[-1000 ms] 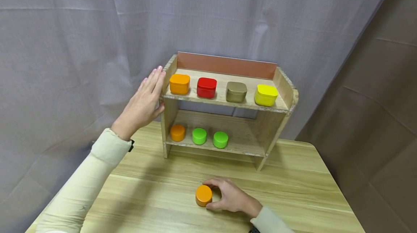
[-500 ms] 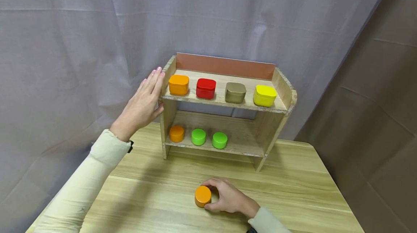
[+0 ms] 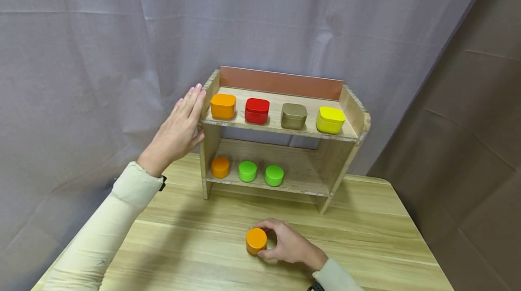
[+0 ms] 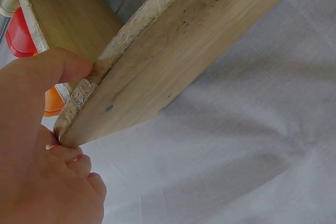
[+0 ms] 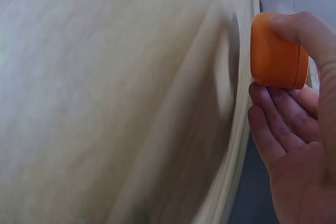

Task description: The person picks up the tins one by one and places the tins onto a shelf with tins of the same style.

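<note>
In the head view my right hand (image 3: 286,243) pinches a round orange lidded tub (image 3: 256,239) between thumb and fingers, close over the wooden table (image 3: 195,255). The right wrist view shows the thumb on one side of the orange tub (image 5: 275,51) and the fingertips at the other. My left hand (image 3: 174,126) rests with straight fingers against the left side panel of a small wooden shelf (image 3: 260,146). In the left wrist view, the left thumb (image 4: 73,66) touches the panel's front edge, with the other fingers at its rounded corner.
On the top tier stand squarish lidded tubs: orange (image 3: 223,106), red (image 3: 257,111), olive (image 3: 294,116) and yellow (image 3: 330,120). The lower tier carries an orange round tub (image 3: 220,167) and two green ones (image 3: 247,171), left of its middle. A grey curtain (image 3: 260,15) hangs behind.
Over the last half second my right hand has moved slightly away from me and to the right with the orange tub. The left hand stays at the shelf.
</note>
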Demonstrator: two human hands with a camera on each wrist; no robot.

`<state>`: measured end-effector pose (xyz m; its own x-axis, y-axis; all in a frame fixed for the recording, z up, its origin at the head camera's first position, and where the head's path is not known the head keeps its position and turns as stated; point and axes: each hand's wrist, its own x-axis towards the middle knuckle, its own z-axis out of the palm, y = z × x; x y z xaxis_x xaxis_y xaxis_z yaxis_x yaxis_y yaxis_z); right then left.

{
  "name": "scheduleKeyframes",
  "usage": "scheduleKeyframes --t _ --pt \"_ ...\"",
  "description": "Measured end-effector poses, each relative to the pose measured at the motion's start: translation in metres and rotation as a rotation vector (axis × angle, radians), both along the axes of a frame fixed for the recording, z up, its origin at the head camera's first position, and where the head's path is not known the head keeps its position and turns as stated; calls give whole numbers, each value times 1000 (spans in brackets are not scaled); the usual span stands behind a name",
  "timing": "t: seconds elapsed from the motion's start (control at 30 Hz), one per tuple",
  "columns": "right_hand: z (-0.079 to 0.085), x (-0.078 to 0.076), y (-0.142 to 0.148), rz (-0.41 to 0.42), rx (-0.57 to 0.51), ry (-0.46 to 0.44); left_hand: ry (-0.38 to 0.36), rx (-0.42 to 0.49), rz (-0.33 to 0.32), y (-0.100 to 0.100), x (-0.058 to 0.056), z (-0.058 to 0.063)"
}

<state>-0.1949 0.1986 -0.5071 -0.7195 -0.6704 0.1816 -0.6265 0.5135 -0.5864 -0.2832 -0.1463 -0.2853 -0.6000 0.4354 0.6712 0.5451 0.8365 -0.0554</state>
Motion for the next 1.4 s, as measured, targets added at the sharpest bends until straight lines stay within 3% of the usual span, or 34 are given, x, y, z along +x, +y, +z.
scheduleKeyframes --t 1.4 --pt "32 -14 57 -119 -45 53 4 -7 5 0 0 0"
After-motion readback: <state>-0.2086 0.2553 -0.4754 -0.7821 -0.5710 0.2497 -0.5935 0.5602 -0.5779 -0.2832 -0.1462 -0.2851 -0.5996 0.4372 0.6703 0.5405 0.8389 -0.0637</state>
